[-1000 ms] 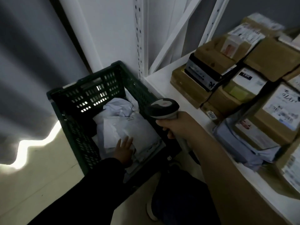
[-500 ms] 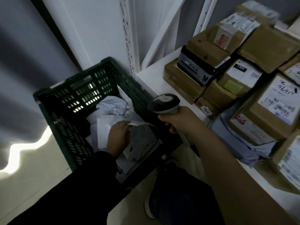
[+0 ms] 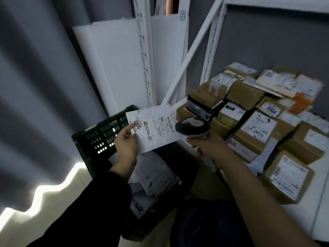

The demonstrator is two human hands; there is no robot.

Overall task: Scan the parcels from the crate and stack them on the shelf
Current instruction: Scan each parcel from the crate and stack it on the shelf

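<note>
The parcel [image 3: 153, 129], a flat white mailer, is held up above the crate [image 3: 99, 138], label face toward the camera and tilted toward the scanner [image 3: 192, 127], most likely so that its barcode can be read. The left hand [image 3: 126, 145] pinches it by its left edge, thumb on the front and fingers behind, which leaves nearly all of the label uncovered. The scanner's head sits just beside the parcel's right edge and faces it; the right hand [image 3: 208, 143] has its fingers curled round the handle. The view is dim and blurred, so I cannot tell whether a beam falls on the label. More mailers [image 3: 154, 177] lie in the crate below. To the right, the shelf [image 3: 306, 220] carries labelled boxes [image 3: 258, 132] packed close together, near enough for the parcel to be set there once scanned.
</note>
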